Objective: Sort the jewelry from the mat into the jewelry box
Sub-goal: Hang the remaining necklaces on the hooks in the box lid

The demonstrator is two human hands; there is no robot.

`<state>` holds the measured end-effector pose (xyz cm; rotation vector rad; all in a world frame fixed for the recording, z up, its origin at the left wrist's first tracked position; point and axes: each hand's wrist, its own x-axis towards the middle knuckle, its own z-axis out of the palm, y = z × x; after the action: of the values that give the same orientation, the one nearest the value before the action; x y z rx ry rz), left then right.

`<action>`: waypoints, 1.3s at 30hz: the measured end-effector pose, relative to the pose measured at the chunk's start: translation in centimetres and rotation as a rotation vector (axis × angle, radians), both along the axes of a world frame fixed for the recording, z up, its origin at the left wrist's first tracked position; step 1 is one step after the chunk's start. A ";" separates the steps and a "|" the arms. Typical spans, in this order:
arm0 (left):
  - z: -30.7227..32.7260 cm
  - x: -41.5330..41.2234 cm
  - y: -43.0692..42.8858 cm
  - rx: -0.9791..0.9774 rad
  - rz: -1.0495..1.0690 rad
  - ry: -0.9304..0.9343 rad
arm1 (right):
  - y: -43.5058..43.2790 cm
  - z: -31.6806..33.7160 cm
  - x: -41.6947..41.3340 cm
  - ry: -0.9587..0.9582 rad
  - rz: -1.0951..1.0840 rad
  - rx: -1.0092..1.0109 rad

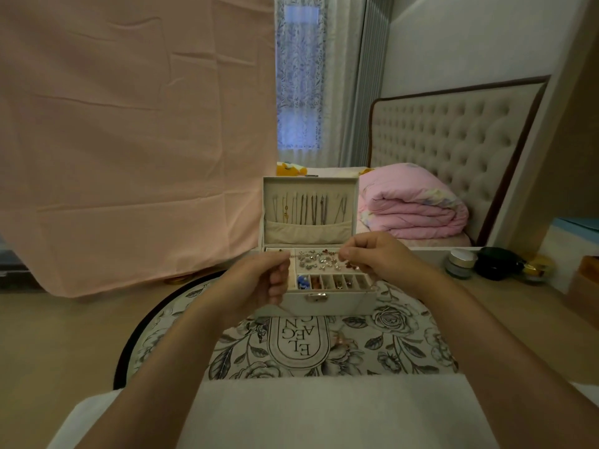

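thin chain (293,255) held taut btwn both hands, over open jewelry box (337,304). left hand (259,281): fingers curled, one chain end pinched. right hand (372,257): other end pinched. box set on floral mat (398,338) on surface (48,335). small pinkish piece (340,340) seen on mat, just in front of box.
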<state>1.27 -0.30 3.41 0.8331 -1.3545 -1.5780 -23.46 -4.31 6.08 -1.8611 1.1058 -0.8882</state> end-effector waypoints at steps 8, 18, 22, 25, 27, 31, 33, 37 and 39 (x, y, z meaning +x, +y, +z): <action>6.0 -2.8 -5.5 -0.019 0.034 0.648 | -2.9 3.6 -1.2 -0.102 0.011 -0.037; 9.4 -5.5 -12.5 -0.207 0.192 0.291 | -10.0 6.7 0.8 -0.155 -0.165 -0.192; 9.1 -6.4 -15.3 -0.331 0.213 -0.055 | -12.9 7.0 1.6 0.045 -0.207 -0.333; 8.6 -6.7 -17.8 -0.410 0.256 -0.294 | -14.6 6.6 1.7 0.174 -0.251 -0.463; 8.3 -6.9 -19.1 -0.448 0.319 -0.424 | -15.7 6.1 2.0 0.175 -0.305 -0.549; 7.0 -6.8 -21.5 -0.440 0.325 -0.524 | -18.2 4.4 2.1 0.062 -0.406 -0.512; 6.6 -6.6 -22.1 -0.416 0.265 -0.467 | -18.7 3.8 2.0 0.056 -0.364 -0.442; 6.0 -6.4 -23.0 -0.414 0.185 -0.416 | -18.7 2.8 2.0 -0.116 -0.202 -0.268; 5.6 -6.3 -23.5 -0.429 0.186 -0.429 | -19.0 2.3 1.9 -0.174 -0.222 -0.163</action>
<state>-5.03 -23.76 8.97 1.0231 -1.7785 -0.9415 -21.57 -23.36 8.40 -1.7730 1.1747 -1.2765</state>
